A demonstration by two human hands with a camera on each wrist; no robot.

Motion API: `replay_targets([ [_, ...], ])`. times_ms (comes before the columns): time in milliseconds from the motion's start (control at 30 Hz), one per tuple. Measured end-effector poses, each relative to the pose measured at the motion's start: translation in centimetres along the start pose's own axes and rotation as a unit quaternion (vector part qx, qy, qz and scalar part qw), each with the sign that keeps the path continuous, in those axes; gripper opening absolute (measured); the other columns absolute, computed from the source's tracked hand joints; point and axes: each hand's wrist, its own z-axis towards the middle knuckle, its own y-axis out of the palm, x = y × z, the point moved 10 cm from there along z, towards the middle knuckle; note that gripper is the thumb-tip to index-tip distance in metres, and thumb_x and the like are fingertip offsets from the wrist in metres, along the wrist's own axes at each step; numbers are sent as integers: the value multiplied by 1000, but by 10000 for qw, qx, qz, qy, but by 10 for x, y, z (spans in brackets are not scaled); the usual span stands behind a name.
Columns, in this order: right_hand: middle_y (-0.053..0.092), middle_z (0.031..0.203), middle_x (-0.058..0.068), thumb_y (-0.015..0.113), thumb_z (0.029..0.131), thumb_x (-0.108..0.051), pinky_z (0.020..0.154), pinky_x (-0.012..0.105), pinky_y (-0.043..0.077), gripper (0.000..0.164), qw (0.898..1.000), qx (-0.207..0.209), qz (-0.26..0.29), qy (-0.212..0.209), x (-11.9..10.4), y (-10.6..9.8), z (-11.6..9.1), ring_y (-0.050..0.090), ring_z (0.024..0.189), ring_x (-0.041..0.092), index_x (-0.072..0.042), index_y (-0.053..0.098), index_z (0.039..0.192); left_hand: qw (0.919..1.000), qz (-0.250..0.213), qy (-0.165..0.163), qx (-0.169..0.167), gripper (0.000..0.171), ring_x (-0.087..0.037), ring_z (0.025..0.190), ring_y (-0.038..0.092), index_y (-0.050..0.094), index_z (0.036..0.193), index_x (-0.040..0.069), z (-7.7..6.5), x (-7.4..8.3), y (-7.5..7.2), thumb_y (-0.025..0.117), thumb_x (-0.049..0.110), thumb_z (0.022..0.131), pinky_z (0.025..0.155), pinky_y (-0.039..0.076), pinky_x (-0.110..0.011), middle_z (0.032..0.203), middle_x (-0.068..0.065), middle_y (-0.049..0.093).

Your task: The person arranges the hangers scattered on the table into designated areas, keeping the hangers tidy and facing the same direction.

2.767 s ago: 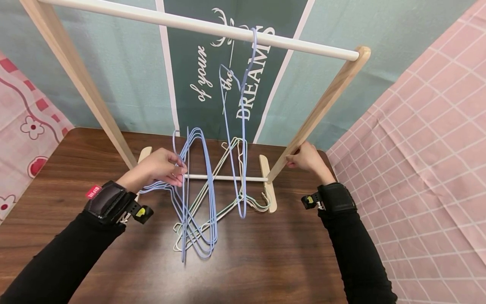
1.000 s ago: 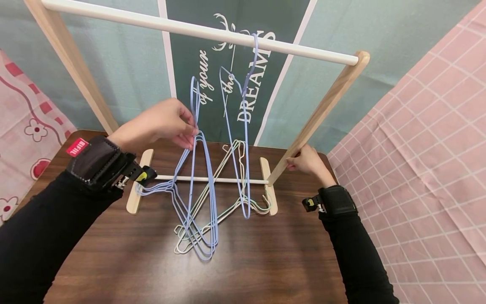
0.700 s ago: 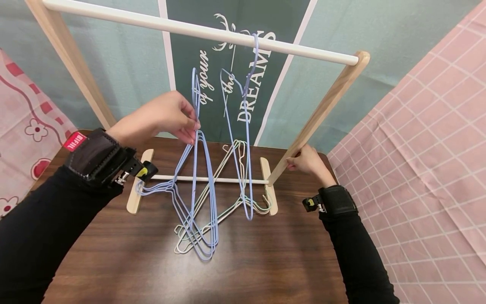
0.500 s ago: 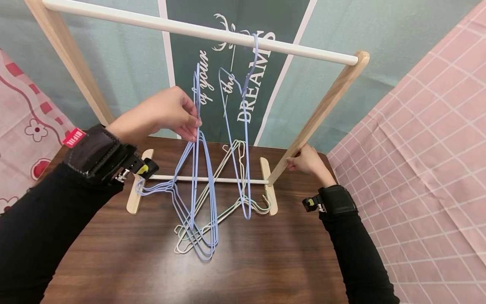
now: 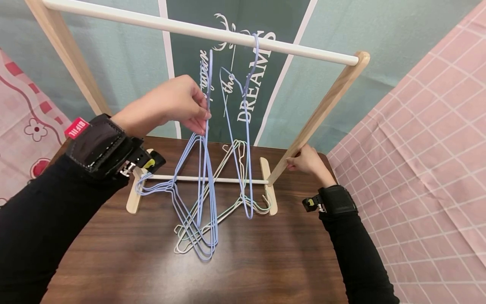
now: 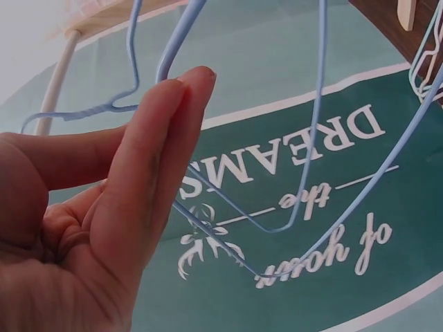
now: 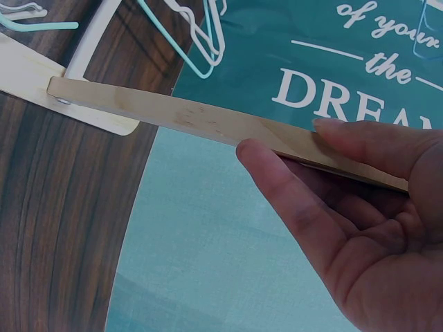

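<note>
In the head view my left hand (image 5: 182, 103) pinches a blue wire clothes hanger (image 5: 210, 63) by its side, raised in front of the rack with one end just below the top rail (image 5: 152, 20). The left wrist view shows the thumb and fingers (image 6: 149, 173) closed on the wire. A second blue hanger (image 5: 256, 55) hangs by its hook from that rail, to the right. My right hand (image 5: 307, 162) grips the lower part of the rack's right wooden post (image 5: 319, 114). Below lies a stack of blue hangers (image 5: 205, 258) on the table.
Several white and pale green hangers (image 5: 182, 252) lie beneath the blue stack. The rack's low crossbar (image 5: 228, 180) runs behind them between two wooden feet (image 5: 268, 202). A printed cloth (image 5: 334, 25) hangs behind, and a pink checked cloth (image 5: 425, 169) stands at the right.
My left hand has taken a blue hanger from the stack, lifted it, and moved it up and right toward the rail. The right hand has stayed on the post.
</note>
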Motion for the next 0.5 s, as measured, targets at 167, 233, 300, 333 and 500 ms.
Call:
replay_targets([
  [167, 64, 85, 26, 58, 88, -5, 57, 26, 57, 27, 10000, -6, -37, 6, 0, 0, 0, 67, 68, 23, 15, 53, 105, 9993, 359, -38, 26, 10, -19, 58, 66, 54, 84, -11, 0, 10, 1, 57, -2, 88, 61, 57, -29, 66, -13, 64],
  [233, 64, 85, 26, 58, 88, -4, 58, 26, 57, 27, 10000, -9, -20, -10, 0, 0, 0, 67, 68, 23, 16, 53, 106, 9991, 422, -21, 13, 10, -19, 59, 66, 55, 86, -11, 0, 16, 3, 58, -1, 87, 62, 57, -29, 66, -13, 64],
  [300, 64, 85, 27, 58, 88, -4, 58, 26, 57, 27, 10000, -7, 2, -33, -1, 0, 0, 67, 68, 24, 16, 53, 106, 9989, 475, 8, 4, 11, -19, 60, 66, 56, 88, -11, 1, 21, 4, 57, -1, 88, 63, 57, -30, 67, -13, 64],
  [333, 64, 85, 27, 58, 88, -4, 58, 26, 57, 26, 10000, 6, -2, -37, -1, 0, 0, 67, 68, 24, 16, 53, 105, 9987, 515, 24, -1, 11, -19, 60, 66, 57, 89, -11, 1, 24, 5, 57, 0, 88, 64, 57, -30, 67, -13, 64],
  [500, 64, 86, 28, 58, 88, -3, 58, 26, 57, 26, 10000, 23, 33, -50, 0, 0, 0, 67, 69, 26, 15, 53, 105, 9976, 678, 123, 44, 11, -20, 63, 67, 58, 90, -10, 5, 35, 8, 55, 0, 89, 66, 57, -30, 70, -14, 65],
])
